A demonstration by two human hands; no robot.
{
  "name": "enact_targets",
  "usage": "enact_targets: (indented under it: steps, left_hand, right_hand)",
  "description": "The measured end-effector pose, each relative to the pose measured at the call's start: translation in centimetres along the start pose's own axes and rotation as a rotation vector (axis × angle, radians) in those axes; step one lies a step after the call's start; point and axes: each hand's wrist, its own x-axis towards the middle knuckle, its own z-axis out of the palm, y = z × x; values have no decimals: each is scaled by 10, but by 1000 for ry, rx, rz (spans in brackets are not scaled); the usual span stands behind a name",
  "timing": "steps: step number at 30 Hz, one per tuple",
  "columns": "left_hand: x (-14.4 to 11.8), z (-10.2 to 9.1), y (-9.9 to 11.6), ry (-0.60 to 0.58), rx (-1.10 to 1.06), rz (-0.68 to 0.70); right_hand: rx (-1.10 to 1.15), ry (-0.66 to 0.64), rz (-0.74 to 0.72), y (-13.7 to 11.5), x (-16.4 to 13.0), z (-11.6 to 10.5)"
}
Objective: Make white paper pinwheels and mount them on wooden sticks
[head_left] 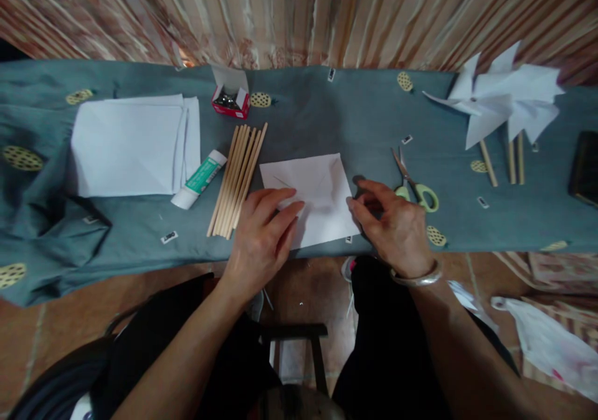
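A white square of paper [322, 186] with a dark line and faint creases lies on the cloth in front of me. My left hand [266, 233] rests on its left part, fingers stretched out and slightly apart. At the paper's right edge is my right hand [392, 220], its thumb touching the edge and the forefinger a little apart from it. Green-handled scissors [413, 186] lie partly open just beyond my right hand. Several thin wooden sticks [238, 177] lie side by side near my left hand.
A glue stick [200, 180] lies beside a stack of white paper [128, 146]. Behind the sticks stands an open red box of small metal pieces [232, 100]. Paper pinwheels [495, 96] on sticks lie at the right, near a dark object [585, 167]. A curtain [299, 21] hangs behind.
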Motion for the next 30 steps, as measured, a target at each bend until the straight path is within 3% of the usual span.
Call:
enact_targets:
  steps: [6,13,17,20,25,30]
  left_hand:
    - [-7,8,27,-148,7,140]
    - [-10,14,27,-190,77,101]
    - [-11,12,28,-203,79,103]
    - [-11,11,28,-183,74,89]
    - [-11,9,28,-158,66,79]
    - [-11,5,29,-180,38,84]
  right_hand:
    - [-36,-30,10,-1,-7,0]
    - [-8,10,-4,-3,-11,-5]
    - [127,15,-54,1,-11,-8]
    - [314,-79,-64,6,-11,-10]
    - [559,-350,-67,8,-9,-14]
    - [649,-378,-15,3,-7,-12]
